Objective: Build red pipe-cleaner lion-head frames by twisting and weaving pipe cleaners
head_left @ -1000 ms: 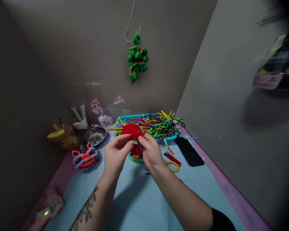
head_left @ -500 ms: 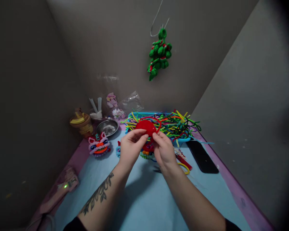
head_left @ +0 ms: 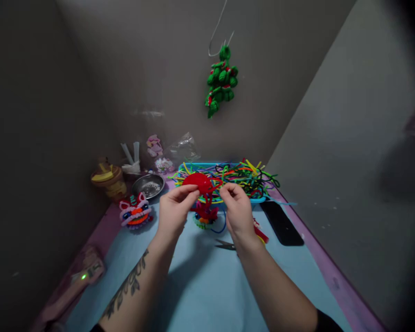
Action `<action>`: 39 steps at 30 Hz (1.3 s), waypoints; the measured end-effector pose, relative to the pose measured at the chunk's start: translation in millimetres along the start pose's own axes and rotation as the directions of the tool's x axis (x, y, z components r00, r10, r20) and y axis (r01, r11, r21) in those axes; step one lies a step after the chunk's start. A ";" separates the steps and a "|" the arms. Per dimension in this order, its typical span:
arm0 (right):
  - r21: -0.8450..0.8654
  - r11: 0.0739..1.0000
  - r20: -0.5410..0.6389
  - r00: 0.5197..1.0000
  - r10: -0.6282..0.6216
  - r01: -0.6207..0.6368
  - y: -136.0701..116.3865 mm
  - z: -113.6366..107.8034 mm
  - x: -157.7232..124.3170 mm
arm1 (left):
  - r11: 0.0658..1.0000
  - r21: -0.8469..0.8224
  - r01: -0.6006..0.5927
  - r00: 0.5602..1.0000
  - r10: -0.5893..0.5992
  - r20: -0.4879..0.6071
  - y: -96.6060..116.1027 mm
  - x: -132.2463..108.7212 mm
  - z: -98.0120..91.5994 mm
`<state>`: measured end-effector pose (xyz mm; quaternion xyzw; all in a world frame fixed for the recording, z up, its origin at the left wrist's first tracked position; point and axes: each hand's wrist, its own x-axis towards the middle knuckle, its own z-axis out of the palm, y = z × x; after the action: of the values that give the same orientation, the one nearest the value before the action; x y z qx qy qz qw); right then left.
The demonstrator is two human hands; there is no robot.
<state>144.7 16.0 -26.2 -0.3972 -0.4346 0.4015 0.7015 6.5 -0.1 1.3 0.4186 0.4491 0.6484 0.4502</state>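
Note:
My left hand [head_left: 174, 212] pinches a red coiled pipe-cleaner disc [head_left: 197, 181] held above the blue table mat [head_left: 200, 281]. My right hand [head_left: 238, 210] is closed on the loose red pipe-cleaner end [head_left: 217, 184] that runs off the disc to the right. Both hands hover in front of a blue tray [head_left: 259, 199] heaped with coloured pipe cleaners [head_left: 242, 177]. Below and between the hands sits a small multicoloured pipe-cleaner figure [head_left: 205, 216].
A lion-head pipe-cleaner figure [head_left: 134, 213], a metal bowl [head_left: 148, 185] and a brown-yellow cup [head_left: 108, 180] stand at the left. Scissors [head_left: 224, 244] lie near my right wrist, a black phone [head_left: 282, 222] at the right. A green pipe-cleaner ornament [head_left: 220, 83] hangs on the wall.
My hands have drawn apart, the right one pulling the red strand to the right of the disc. The view has shifted slightly.

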 end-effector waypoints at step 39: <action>-0.274 0.923 -0.133 0.939 -0.316 0.272 -17.6 -32.7 17.7 | 0.970 -0.198 0.143 0.988 -0.151 -0.027 -12.6 14.0 -3.4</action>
<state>184.2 18.9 -15.1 -0.4465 -0.4735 0.1965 0.7334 2.6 15.1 -9.6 0.3241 0.4223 0.6628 0.5266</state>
